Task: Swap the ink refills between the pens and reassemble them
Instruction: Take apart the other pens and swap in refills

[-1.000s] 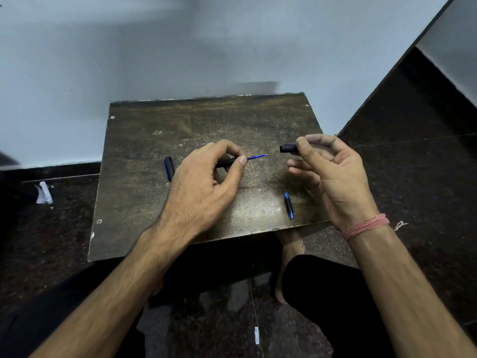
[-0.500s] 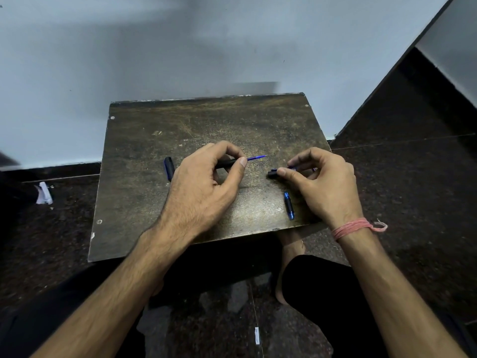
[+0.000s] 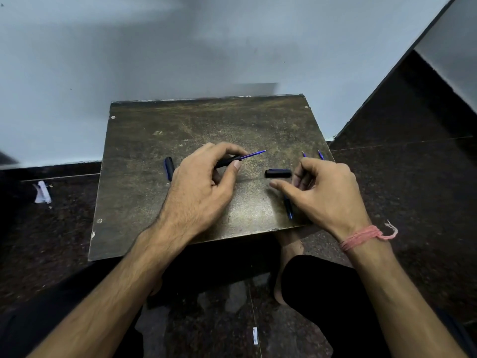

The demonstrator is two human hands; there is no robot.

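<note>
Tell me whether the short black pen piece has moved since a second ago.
Yes. The short black pen piece went from the raised right hand down onto the table.

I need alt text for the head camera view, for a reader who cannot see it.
The left hand holds a black pen barrel with its blue refill sticking out, above a worn table. The right hand hovers by a black cap lying on the table.
</note>
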